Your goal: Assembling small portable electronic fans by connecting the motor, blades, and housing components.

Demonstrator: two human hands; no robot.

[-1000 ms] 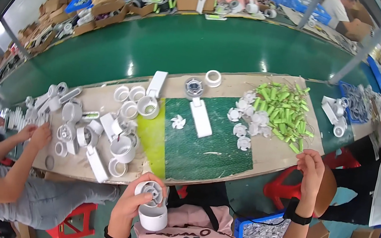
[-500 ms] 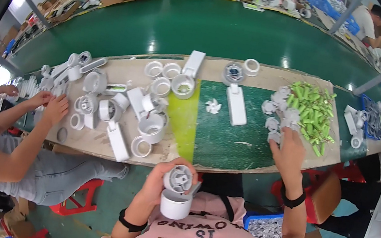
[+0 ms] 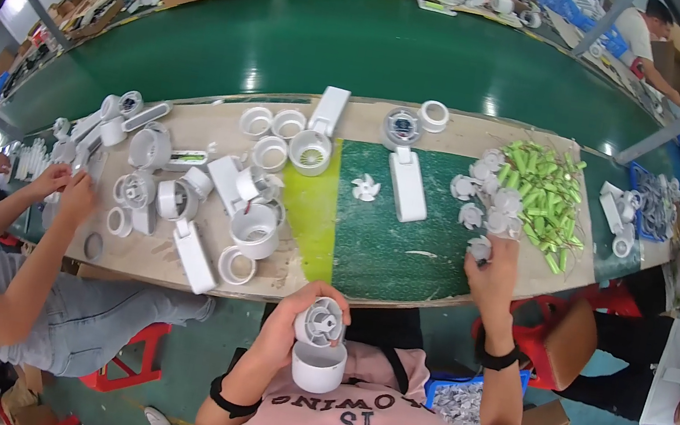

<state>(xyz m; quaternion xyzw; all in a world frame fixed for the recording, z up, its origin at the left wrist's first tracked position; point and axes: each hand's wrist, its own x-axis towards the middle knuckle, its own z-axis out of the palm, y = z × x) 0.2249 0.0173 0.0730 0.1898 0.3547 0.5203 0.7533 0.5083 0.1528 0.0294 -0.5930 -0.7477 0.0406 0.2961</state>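
In front of my body, my left hand [image 3: 291,316] is closed around a white handheld-fan part. This part has a round spoked head [image 3: 319,323] and an open white cup [image 3: 317,369] below it. At the near edge of the pile, my right hand [image 3: 493,281] pinches a small greyish-white plastic piece [image 3: 478,250] with a dark middle. Similar greyish-white pieces [image 3: 504,210] lie just beyond its fingers, beside a heap of green wired cells [image 3: 543,196]. A white fan blade [image 3: 365,187] and a white fan with a flat handle [image 3: 408,186] rest on the green mat [image 3: 386,260].
Several white fan housings [image 3: 255,230] crowd the table's left half, where a co-worker's hands [image 3: 67,192] handle parts. Blue crates [image 3: 652,209] stand at the far right. A blue bin of grey pieces [image 3: 458,408] sits below, next to a red stool [image 3: 545,347].
My right hand has drawn slightly back toward me at the pile, with a small greyish-white piece now in its fingers. My left hand keeps its hold on the fan part. The whole view has shifted a little.
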